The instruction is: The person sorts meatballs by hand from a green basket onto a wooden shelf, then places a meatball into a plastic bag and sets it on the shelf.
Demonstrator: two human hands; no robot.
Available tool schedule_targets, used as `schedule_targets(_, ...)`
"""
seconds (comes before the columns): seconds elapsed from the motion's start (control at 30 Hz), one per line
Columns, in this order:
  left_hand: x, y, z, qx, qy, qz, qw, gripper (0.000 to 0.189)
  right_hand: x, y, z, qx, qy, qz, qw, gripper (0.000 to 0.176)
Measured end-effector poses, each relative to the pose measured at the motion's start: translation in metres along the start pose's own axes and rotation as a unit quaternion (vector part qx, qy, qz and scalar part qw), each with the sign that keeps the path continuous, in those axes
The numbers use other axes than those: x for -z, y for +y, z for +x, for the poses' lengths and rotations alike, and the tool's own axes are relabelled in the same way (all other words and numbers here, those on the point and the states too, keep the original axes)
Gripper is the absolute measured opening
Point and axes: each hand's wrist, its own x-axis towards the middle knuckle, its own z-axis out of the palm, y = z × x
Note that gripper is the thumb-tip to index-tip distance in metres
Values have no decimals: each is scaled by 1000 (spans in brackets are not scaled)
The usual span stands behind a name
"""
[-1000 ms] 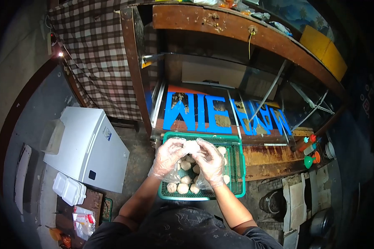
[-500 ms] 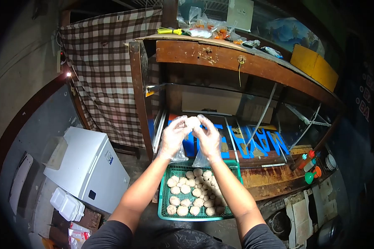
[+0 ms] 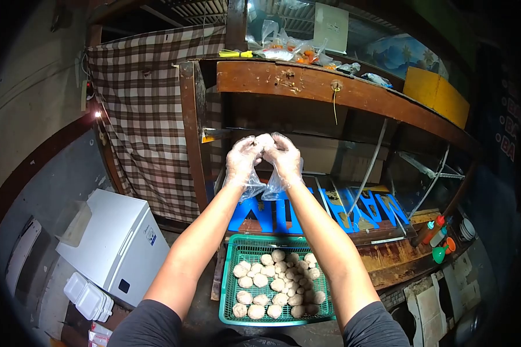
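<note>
Both hands wear clear, loose plastic gloves and are stretched out in front of me, raised above and beyond the basket. Between their fingertips is a pale, lumpy meatball (image 3: 264, 141). My left hand (image 3: 241, 161) grips it from the left, fingers curled, and my right hand (image 3: 284, 158) closes on it from the right. Below them sits a green plastic basket (image 3: 228, 283) with several similar meatballs (image 3: 256, 312) of large and small sizes spread over its bottom. My right forearm hides part of the basket's right side.
Behind the hands stands a wooden stall (image 3: 283, 81) with blue lettering (image 3: 376, 208) and bagged goods (image 3: 295, 52) on top. A white freezer (image 3: 118, 243) and foam boxes (image 3: 88, 296) are at left. Sauce bottles (image 3: 437, 228) stand at right. A checked curtain (image 3: 139, 115) hangs at back left.
Both hands have risen higher in view with the meatball still between them. The basket now shows more fully, its far rim uncovered. The view has shifted slightly.
</note>
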Motion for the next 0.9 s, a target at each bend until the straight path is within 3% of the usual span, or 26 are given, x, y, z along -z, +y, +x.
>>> schedule_targets(0.2,-10,-11,27,37,50,-43,997,43,-11,4,28,-26,25,12,999,52)
schedule_targets(0.27,-10,-18,41,56,46,-111,991,39,-15,4,37,-58,46,79,994,52)
schedule_targets(0.47,-14,-20,68,97,58,-187,976,26,-17,9,63,-65,35,81,994,52)
schedule_targets(0.63,-14,-22,88,116,-3,-183,976,24,-12,37,98,-34,3,90,995,53)
schedule_targets(0.73,-13,-31,96,90,-53,-208,972,23,-9,40,106,-5,-47,45,998,55)
schedule_targets(0.8,-13,-37,102,88,-40,-186,978,26,-3,40,105,36,-64,-112,991,56)
schedule_targets(0.9,-13,-47,93,79,-15,-129,988,34,7,44,97,74,-43,-168,982,57)
